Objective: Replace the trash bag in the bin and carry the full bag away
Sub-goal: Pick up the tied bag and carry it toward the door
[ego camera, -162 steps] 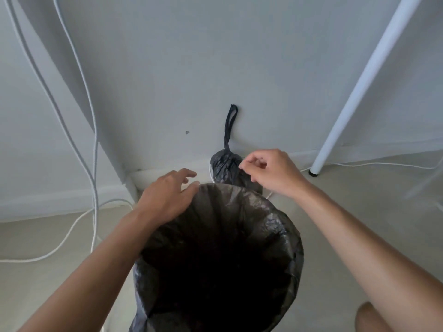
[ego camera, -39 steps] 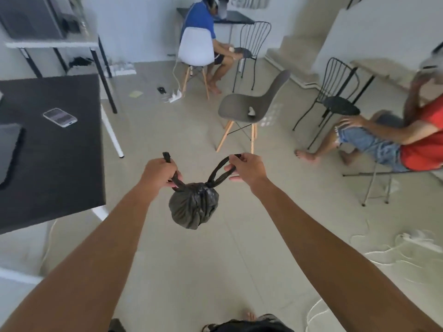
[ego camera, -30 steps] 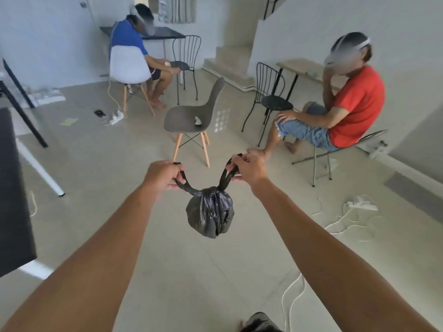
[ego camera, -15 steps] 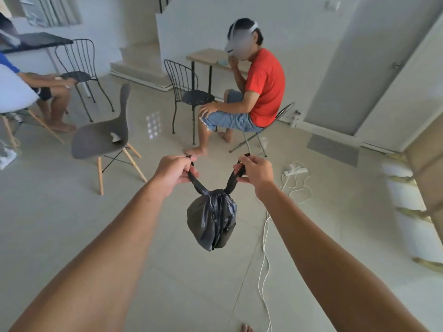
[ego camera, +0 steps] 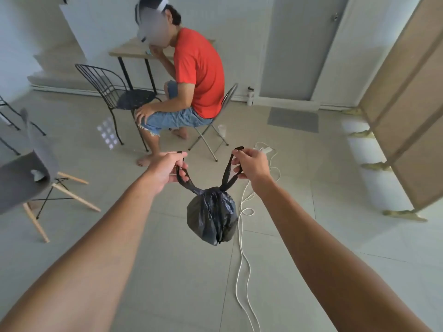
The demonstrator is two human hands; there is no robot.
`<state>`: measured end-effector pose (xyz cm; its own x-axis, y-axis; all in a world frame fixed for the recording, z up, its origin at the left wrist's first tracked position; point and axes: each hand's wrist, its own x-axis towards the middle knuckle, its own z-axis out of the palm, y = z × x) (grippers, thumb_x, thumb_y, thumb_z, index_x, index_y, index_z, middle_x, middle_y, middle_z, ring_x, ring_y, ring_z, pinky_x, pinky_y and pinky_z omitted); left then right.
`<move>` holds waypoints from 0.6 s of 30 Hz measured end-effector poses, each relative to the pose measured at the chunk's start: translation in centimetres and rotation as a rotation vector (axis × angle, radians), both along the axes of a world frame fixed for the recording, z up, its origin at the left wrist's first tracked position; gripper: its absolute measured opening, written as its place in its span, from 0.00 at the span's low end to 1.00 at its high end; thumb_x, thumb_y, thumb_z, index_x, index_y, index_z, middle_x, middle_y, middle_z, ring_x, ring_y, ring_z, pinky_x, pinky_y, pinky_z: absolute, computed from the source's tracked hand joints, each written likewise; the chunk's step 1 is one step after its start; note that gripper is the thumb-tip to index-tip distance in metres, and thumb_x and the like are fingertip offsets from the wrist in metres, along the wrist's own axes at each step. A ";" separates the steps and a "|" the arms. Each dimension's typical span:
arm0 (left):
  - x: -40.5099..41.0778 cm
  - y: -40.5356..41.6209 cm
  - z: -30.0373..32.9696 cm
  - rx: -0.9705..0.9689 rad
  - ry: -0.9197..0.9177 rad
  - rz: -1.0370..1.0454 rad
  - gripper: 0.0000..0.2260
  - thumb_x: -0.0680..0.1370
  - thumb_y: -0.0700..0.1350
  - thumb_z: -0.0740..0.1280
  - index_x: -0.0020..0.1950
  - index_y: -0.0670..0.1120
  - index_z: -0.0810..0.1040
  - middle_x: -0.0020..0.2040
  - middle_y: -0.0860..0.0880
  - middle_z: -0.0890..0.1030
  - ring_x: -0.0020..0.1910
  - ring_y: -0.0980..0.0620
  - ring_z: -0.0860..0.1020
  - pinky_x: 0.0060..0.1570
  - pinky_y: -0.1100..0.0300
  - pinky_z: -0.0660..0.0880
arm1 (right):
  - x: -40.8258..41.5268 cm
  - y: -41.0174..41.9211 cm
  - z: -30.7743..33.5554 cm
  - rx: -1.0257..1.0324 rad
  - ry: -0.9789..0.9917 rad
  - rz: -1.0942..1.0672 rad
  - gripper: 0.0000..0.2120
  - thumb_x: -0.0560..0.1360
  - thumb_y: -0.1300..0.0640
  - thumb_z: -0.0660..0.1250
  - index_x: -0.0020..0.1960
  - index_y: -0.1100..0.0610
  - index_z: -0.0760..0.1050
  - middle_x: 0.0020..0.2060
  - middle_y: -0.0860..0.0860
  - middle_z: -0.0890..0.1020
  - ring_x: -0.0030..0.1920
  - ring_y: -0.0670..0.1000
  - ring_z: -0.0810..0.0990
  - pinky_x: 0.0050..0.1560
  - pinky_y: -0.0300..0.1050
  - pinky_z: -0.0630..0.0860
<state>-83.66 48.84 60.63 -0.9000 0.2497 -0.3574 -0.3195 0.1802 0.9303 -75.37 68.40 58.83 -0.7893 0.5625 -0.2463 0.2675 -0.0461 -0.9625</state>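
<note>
A small, tied black trash bag (ego camera: 212,216) hangs in the air in front of me, above the tiled floor. Its two handle loops spread up and outward. My left hand (ego camera: 167,170) grips the left loop and my right hand (ego camera: 251,164) grips the right loop, both arms stretched forward. The bin is out of view.
A person in a red shirt (ego camera: 199,73) sits on a folding chair ahead. A black wire chair (ego camera: 117,97) and a grey chair (ego camera: 26,178) stand to the left. A white cable (ego camera: 242,236) trails across the floor under the bag. A closed door (ego camera: 299,49) and a floor mat (ego camera: 293,119) lie ahead right.
The view has swung right while I carry the bag: the seated person in red shifted left and the door and folding panels came into view. Both hands keep their grip on the loops.
</note>
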 end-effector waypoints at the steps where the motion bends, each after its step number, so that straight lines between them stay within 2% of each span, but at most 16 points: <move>1: -1.2 1.9 -0.3 -0.011 0.003 -0.017 0.17 0.72 0.33 0.58 0.59 0.38 0.76 0.36 0.44 0.75 0.26 0.49 0.72 0.35 0.51 0.80 | -0.6 1.8 -0.1 -0.004 -0.001 -0.010 0.08 0.77 0.58 0.65 0.40 0.56 0.78 0.31 0.50 0.81 0.27 0.48 0.76 0.26 0.39 0.73; 6: -6.2 11.1 -1.4 -0.029 -0.001 -0.103 0.17 0.71 0.32 0.57 0.57 0.39 0.77 0.36 0.43 0.75 0.28 0.47 0.71 0.39 0.47 0.80 | -3.6 9.9 -0.8 -0.018 -0.010 -0.081 0.08 0.76 0.58 0.66 0.38 0.55 0.77 0.31 0.49 0.81 0.27 0.48 0.76 0.27 0.38 0.74; 12: -13.4 22.2 -3.4 -0.017 -0.022 -0.222 0.16 0.71 0.33 0.58 0.56 0.40 0.78 0.36 0.43 0.75 0.27 0.47 0.70 0.38 0.48 0.79 | -9.0 19.1 -2.2 -0.040 -0.013 -0.174 0.06 0.76 0.58 0.66 0.42 0.57 0.79 0.30 0.49 0.81 0.27 0.48 0.75 0.30 0.41 0.74; 14: -16.4 26.7 -4.5 -0.026 -0.031 -0.279 0.18 0.70 0.32 0.58 0.57 0.40 0.78 0.36 0.43 0.75 0.27 0.47 0.70 0.35 0.51 0.79 | -11.5 22.7 -3.1 -0.040 -0.033 -0.210 0.06 0.76 0.59 0.66 0.41 0.57 0.79 0.30 0.49 0.81 0.27 0.48 0.75 0.31 0.42 0.75; 16: -19.7 31.2 -5.5 -0.029 -0.044 -0.342 0.19 0.70 0.32 0.58 0.57 0.41 0.78 0.36 0.43 0.76 0.28 0.46 0.71 0.27 0.56 0.78 | -14.3 26.6 -3.9 -0.041 -0.056 -0.244 0.06 0.76 0.59 0.66 0.41 0.57 0.79 0.31 0.49 0.81 0.27 0.48 0.75 0.30 0.41 0.75; 18: -23.1 35.7 -6.2 -0.028 -0.065 -0.394 0.18 0.70 0.33 0.58 0.57 0.40 0.78 0.37 0.44 0.76 0.29 0.46 0.72 0.25 0.58 0.78 | -16.8 30.4 -4.5 -0.044 -0.093 -0.289 0.05 0.76 0.58 0.66 0.43 0.57 0.80 0.31 0.49 0.82 0.27 0.48 0.76 0.29 0.40 0.75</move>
<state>-106.74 84.54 54.43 -0.7128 0.5602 -0.4220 -0.2788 0.3257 0.9034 -92.21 98.82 54.31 -0.5710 0.7478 -0.3388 0.3238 -0.1741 -0.9300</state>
